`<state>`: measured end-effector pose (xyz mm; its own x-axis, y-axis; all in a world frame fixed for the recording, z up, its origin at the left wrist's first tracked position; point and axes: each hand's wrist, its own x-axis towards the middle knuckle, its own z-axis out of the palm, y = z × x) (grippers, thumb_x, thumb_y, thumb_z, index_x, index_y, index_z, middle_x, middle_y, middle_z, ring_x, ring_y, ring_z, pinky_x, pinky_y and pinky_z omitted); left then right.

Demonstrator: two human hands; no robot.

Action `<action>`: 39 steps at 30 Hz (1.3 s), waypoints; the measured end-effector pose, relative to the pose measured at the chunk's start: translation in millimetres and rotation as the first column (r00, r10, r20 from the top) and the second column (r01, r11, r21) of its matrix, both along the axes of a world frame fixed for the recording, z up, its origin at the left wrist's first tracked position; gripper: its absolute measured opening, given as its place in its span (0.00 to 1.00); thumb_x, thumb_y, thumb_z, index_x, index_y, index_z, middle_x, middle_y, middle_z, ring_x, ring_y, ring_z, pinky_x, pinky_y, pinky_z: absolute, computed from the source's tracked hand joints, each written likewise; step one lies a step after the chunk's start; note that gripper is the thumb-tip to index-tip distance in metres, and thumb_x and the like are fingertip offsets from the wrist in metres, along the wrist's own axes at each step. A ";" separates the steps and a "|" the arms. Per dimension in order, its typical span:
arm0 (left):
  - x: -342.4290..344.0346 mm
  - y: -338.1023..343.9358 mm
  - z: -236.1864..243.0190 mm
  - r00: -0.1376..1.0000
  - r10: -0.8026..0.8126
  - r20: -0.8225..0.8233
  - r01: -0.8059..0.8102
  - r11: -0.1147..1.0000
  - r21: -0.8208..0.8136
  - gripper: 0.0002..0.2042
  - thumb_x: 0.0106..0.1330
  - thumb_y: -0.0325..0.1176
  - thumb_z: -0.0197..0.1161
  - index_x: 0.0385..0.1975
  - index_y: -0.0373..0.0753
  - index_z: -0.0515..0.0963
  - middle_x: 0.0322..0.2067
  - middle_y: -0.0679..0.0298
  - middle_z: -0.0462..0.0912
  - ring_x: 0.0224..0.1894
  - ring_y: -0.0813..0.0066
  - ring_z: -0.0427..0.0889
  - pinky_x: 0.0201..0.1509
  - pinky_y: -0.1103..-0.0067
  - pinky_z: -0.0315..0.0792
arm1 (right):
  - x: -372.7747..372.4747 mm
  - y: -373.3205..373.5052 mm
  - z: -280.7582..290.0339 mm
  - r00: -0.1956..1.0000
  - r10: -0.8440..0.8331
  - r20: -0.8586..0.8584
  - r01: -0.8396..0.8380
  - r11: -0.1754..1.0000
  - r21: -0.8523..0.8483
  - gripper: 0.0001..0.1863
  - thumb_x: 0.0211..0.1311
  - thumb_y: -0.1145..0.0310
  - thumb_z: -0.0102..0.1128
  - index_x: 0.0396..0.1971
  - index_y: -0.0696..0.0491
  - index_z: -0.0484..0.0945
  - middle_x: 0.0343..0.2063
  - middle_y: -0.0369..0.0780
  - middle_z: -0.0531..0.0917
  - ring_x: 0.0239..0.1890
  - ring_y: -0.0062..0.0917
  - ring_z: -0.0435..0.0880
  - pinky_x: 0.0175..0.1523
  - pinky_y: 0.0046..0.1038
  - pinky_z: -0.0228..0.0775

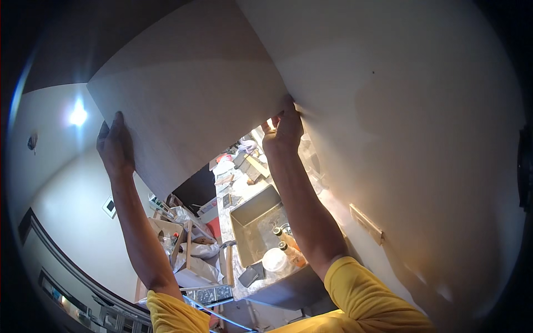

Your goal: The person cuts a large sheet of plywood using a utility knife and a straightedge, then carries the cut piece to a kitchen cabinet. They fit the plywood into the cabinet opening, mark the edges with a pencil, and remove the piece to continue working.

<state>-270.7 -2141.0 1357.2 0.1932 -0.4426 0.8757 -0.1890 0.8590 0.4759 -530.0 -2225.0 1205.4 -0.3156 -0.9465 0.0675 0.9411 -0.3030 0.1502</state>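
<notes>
Overhead, a large pale flat board (183,94) is held up at a tilt between my two raised arms. My left hand (116,147) grips its left edge, with the thumb lying on the face turned toward me and the fingers around the edge. At the board's right corner, close beside the white wall (400,127), my right hand (284,130) is closed on the edge. Part of the right hand's fingers is in shadow, against bright light behind. The far side of the board is hidden.
Below is a counter with a square sink (242,244), bottles (292,254), a white tub (275,259) and scattered items. A wooden strip (366,223) juts from the wall at right. Open drawers with bags (201,272) stand lower left. A bright lamp (78,115) shines at left.
</notes>
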 end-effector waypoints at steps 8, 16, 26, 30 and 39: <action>15.9 -6.5 1.4 0.999 0.010 0.044 -0.009 1.000 -0.030 0.15 0.70 0.30 0.57 0.51 0.26 0.73 0.44 0.58 0.80 0.46 0.74 0.77 0.53 0.78 0.69 | 4.7 -2.3 3.3 0.984 -0.102 -0.146 0.124 0.982 0.146 0.16 0.61 0.54 0.63 0.34 0.53 0.79 0.31 0.32 0.80 0.36 0.21 0.77 0.37 0.31 0.70; -5.2 2.2 -1.2 1.000 -0.006 0.003 0.006 1.000 -0.021 0.15 0.70 0.28 0.57 0.51 0.26 0.72 0.44 0.59 0.80 0.45 0.73 0.78 0.53 0.78 0.70 | 0.3 5.9 4.2 0.958 -0.161 -0.239 0.184 0.980 0.078 0.19 0.61 0.50 0.63 0.34 0.53 0.78 0.31 0.34 0.79 0.37 0.22 0.78 0.41 0.32 0.73; 5.5 -2.6 -0.5 0.992 -0.129 -0.006 0.128 0.991 -0.045 0.15 0.69 0.27 0.56 0.51 0.24 0.71 0.45 0.56 0.79 0.47 0.71 0.78 0.55 0.77 0.69 | -5.7 24.6 1.1 -0.376 -0.777 -0.505 0.685 0.134 -0.716 0.23 0.61 0.73 0.56 0.55 0.63 0.67 0.53 0.57 0.70 0.57 0.52 0.69 0.62 0.45 0.62; -0.8 -2.1 0.4 0.995 -0.086 -0.042 0.085 0.996 -0.022 0.16 0.69 0.27 0.57 0.51 0.24 0.70 0.45 0.55 0.79 0.46 0.70 0.78 0.55 0.77 0.69 | -19.1 -21.2 55.3 -0.725 -0.591 -0.353 0.494 -0.090 -0.865 0.33 0.60 0.62 0.56 0.60 0.66 0.60 0.60 0.61 0.63 0.63 0.57 0.60 0.68 0.50 0.52; -9.9 10.0 -0.4 0.998 0.044 -0.041 -0.045 0.999 -0.017 0.14 0.66 0.28 0.60 0.48 0.26 0.74 0.40 0.58 0.80 0.39 0.74 0.78 0.46 0.79 0.70 | -32.0 -44.3 165.0 -0.877 -0.423 -0.230 0.362 -0.263 -0.894 0.33 0.64 0.59 0.52 0.62 0.67 0.59 0.60 0.61 0.64 0.65 0.53 0.60 0.70 0.46 0.51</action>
<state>-280.6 -2131.0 1356.8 0.2480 -0.4175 0.8742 -0.2080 0.8584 0.4690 -562.0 -2269.3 1370.4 -0.0444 0.3235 0.9452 -0.8869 -0.4483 0.1118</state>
